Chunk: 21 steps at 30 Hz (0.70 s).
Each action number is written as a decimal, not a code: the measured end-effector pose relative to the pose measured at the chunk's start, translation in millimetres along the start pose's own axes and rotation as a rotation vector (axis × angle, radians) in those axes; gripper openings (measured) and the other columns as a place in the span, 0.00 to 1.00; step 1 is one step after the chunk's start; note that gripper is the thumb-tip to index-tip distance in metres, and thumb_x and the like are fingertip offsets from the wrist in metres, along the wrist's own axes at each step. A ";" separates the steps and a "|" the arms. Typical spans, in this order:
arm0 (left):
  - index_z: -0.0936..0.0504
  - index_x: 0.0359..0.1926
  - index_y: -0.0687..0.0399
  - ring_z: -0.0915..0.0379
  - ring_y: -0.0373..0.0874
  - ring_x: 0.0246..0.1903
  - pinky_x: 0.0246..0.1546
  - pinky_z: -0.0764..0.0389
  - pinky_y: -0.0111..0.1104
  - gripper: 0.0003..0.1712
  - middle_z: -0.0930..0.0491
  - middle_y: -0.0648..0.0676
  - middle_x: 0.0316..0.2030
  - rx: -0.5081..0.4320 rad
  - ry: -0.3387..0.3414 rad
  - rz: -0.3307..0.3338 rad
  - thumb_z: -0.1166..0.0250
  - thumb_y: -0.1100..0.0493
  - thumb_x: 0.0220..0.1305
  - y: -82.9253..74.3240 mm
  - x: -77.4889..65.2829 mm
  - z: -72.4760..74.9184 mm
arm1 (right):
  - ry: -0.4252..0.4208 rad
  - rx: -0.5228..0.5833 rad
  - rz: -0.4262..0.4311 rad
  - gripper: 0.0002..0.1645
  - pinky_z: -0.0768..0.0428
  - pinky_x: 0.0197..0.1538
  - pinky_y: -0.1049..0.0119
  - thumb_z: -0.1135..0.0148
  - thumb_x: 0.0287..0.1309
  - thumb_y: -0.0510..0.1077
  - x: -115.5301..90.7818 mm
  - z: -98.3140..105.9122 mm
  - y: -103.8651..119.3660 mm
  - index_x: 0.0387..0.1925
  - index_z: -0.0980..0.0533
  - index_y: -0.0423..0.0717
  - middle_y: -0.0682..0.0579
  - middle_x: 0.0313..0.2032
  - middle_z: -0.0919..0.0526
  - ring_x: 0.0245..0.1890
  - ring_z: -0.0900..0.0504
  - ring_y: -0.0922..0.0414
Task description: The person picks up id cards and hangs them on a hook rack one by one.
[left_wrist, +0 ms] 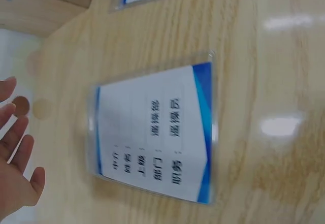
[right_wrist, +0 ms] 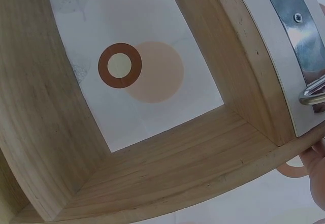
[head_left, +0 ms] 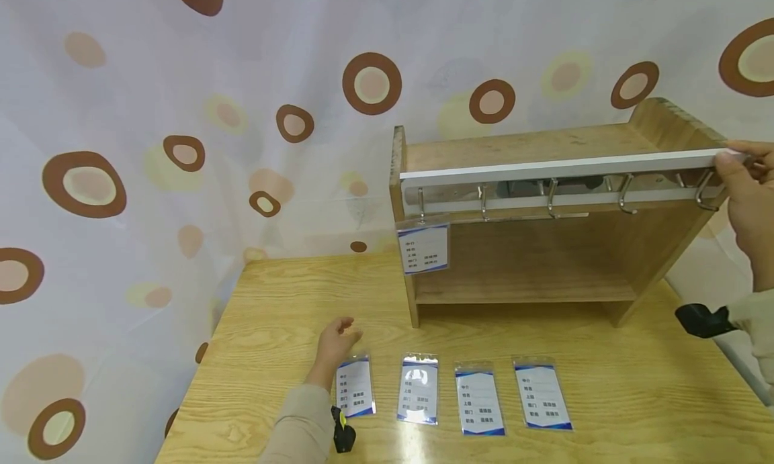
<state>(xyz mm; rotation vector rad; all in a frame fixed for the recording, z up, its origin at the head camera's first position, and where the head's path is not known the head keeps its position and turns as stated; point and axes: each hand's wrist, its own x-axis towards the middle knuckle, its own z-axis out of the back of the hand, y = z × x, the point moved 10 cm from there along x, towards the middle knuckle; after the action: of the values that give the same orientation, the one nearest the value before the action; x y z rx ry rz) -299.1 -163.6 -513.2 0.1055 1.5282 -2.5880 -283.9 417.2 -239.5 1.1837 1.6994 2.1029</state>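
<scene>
Four badges (head_left: pixel 453 397) in a row on the table (head_left: pixel 635 397). Left hand (head_left: pixel 335 346) hovers, fingers loose, over the leftmost badge (left_wrist: pixel 155 137); a flat sleeve on slick wood could skid when pinched. Behind, right hand (head_left: pixel 746 195) grips the shelf (head_left: pixel 532 249) end; one badge (head_left: pixel 423 247) hangs, other hooks (head_left: pixel 551 199) bare.
</scene>
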 end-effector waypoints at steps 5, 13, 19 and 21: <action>0.29 0.50 0.59 0.49 0.67 0.51 0.48 0.52 0.58 0.24 0.35 0.64 0.52 0.101 -0.053 0.088 0.37 0.60 0.49 21.8 -1.6 4.7 | 0.000 -0.024 0.019 0.14 0.38 0.33 0.82 0.48 0.54 0.34 -0.8 -0.1 2.8 0.41 0.24 0.50 0.62 0.27 0.30 0.30 0.36 0.68; 0.30 0.50 0.61 0.43 0.61 0.50 0.48 0.54 0.58 0.26 0.31 0.63 0.49 0.188 -0.044 0.105 0.36 0.59 0.48 38.4 -2.0 5.1 | -0.018 -0.037 0.068 0.14 0.39 0.34 0.80 0.48 0.54 0.34 -2.8 1.5 7.6 0.41 0.23 0.49 0.63 0.27 0.30 0.30 0.37 0.68; 0.32 0.53 0.64 0.43 0.61 0.51 0.50 0.48 0.55 0.29 0.32 0.65 0.50 0.176 -0.035 0.134 0.36 0.60 0.48 49.6 -2.3 2.9 | -0.018 -0.124 0.081 0.14 0.39 0.35 0.80 0.48 0.55 0.37 -3.6 1.0 8.6 0.43 0.24 0.50 0.66 0.30 0.30 0.32 0.37 0.68; 0.33 0.53 0.63 0.43 0.59 0.50 0.50 0.47 0.54 0.30 0.32 0.64 0.50 0.184 -0.036 0.146 0.35 0.60 0.48 53.0 -2.2 2.6 | -0.017 -0.126 0.081 0.14 0.39 0.35 0.80 0.48 0.55 0.37 -3.7 1.0 8.1 0.43 0.24 0.50 0.66 0.30 0.30 0.32 0.37 0.68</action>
<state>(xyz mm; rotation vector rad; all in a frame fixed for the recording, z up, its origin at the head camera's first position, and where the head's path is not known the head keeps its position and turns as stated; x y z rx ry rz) -288.9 -191.0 -557.6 0.1808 1.2202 -2.5927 -278.2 413.1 -234.0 1.2489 1.5114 2.2035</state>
